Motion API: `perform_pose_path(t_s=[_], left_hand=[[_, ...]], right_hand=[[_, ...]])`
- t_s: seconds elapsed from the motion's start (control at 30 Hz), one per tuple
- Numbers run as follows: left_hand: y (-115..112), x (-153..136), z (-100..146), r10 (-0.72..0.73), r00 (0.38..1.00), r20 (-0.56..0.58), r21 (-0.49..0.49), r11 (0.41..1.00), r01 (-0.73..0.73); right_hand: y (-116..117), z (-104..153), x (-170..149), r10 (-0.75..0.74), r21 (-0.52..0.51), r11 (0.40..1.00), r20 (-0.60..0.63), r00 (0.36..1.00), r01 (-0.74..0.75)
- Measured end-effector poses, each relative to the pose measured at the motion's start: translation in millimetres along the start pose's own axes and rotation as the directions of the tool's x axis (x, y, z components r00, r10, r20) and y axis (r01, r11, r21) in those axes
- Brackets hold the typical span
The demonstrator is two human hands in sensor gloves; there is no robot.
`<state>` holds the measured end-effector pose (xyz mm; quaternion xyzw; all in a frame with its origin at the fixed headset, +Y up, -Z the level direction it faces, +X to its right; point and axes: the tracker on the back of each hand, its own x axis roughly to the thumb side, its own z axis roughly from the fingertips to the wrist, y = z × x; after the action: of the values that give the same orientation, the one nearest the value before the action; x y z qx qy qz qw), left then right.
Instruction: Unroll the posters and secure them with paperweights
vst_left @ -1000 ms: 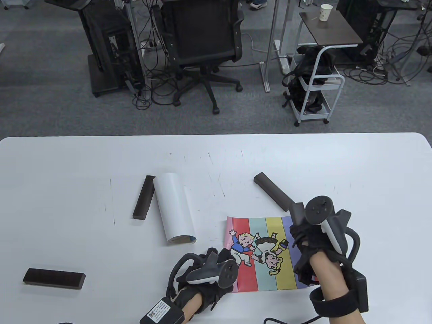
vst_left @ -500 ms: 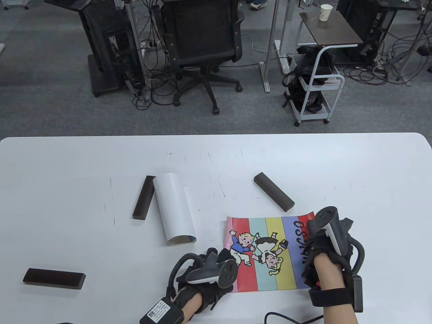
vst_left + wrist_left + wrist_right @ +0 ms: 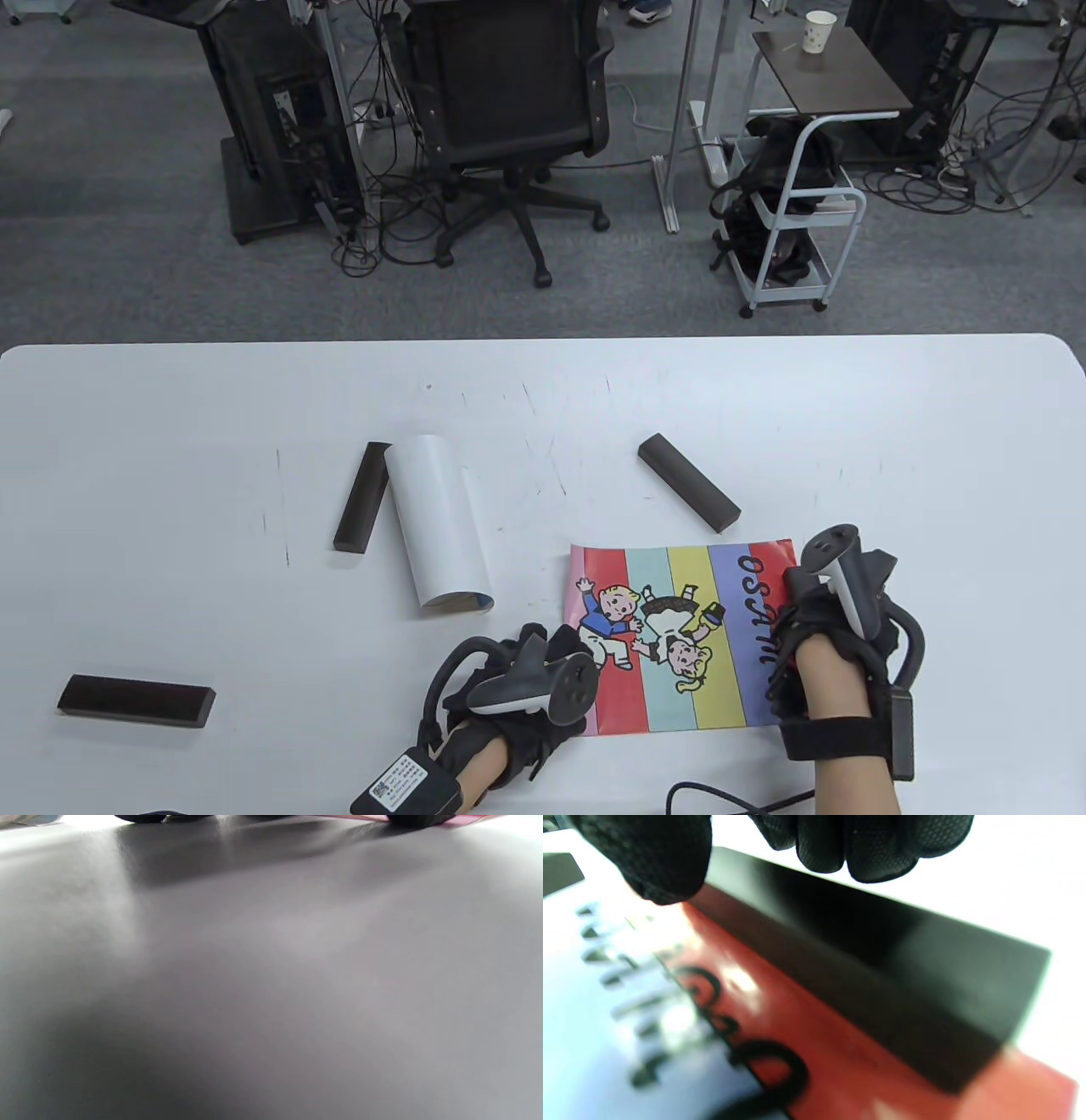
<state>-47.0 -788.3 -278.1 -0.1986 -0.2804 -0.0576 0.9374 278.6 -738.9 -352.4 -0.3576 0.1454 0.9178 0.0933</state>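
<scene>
Posters share a white table [image 3: 170, 407] scuffed with faint pen marks; behind it lie grey carpet, a black office chair [image 3: 509, 93], a small side table with a paper cup [image 3: 819, 31] and a white trolley [image 3: 793, 229] amid tangled cables. The unrolled poster [image 3: 670, 637], striped pink, red, teal, yellow, purple and red with two cartoon children, lies flat near the front edge. The left hand [image 3: 517, 679] rests on its left margin; how its fingers lie cannot be told. The right hand [image 3: 827, 628] sits at the right edge, where the right wrist view shows its fingers [image 3: 865, 844] gripping a dark paperweight [image 3: 882, 976] lying along the red stripe. A second poster [image 3: 437, 522], still rolled, lies to the left, just beside another paperweight [image 3: 363, 497]. A third bar [image 3: 687, 481] lies just beyond the open poster's top edge, a fourth [image 3: 136, 700] well apart at front left.
</scene>
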Motion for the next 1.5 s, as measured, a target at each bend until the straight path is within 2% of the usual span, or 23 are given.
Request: perform_pose_path(t_s=[0.2, 0.33, 0.47, 0.6, 0.7, 0.9, 1.0, 1.13, 1.3, 1.5], left_hand=[[-0.1, 0.0, 0.1, 0.001, 1.000, 0.000, -0.001, 1.000, -0.001], [-0.1, 0.1, 0.3, 0.000, 1.000, 0.000, -0.001, 1.000, 0.000], [0.0, 0.1, 0.2, -0.002, 1.000, 0.000, -0.002, 1.000, 0.002], [-0.1, 0.2, 0.3, -0.004, 1.000, 0.001, -0.003, 1.000, 0.004], [-0.2, 0.3, 0.4, 0.000, 1.000, 0.000, -0.005, 1.000, 0.000], [-0.1, 0.5, 0.4, -0.003, 1.000, -0.002, -0.005, 1.000, 0.003], [-0.2, 0.4, 0.4, -0.002, 1.000, -0.003, -0.002, 1.000, 0.002], [1.3, -0.1, 2.6, 0.001, 1.000, -0.008, 0.019, 1.000, -0.001], [15.4, -4.4, 17.0, 0.129, 0.992, -0.007, 0.112, 0.986, -0.127], [38.1, -20.5, 38.8, 0.255, 0.967, 0.003, 0.292, 0.924, -0.245]], right_hand=[[-43.8, 14.7, 41.7, -0.074, -0.136, 0.986, 0.146, 0.986, 0.094], [-52.1, 18.3, 76.8, -0.058, -0.172, 0.980, 0.252, 0.966, 0.103], [-42.7, 12.7, 110.3, -0.008, -0.158, 0.986, 0.311, 0.950, 0.060], [-14.7, -4.6, 140.0, 0.063, -0.065, 0.997, 0.325, 0.944, -0.044], [4.1, -18.4, 155.4, 0.105, -0.049, 0.994, 0.315, 0.943, -0.094], [22.3, -38.8, 168.3, 0.146, -0.039, 0.989, 0.264, 0.953, -0.141], [24.1, -44.1, 170.3, 0.176, -0.132, 0.980, 0.250, 0.952, -0.147], [20.7, -43.0, 169.5, 0.176, -0.147, 0.979, 0.272, 0.946, -0.140], [15.1, -28.9, 160.4, 0.141, -0.188, 0.979, 0.325, 0.935, -0.082], [-21.9, 7.0, 144.0, -0.004, -0.181, 0.979, 0.445, 0.896, 0.094]])
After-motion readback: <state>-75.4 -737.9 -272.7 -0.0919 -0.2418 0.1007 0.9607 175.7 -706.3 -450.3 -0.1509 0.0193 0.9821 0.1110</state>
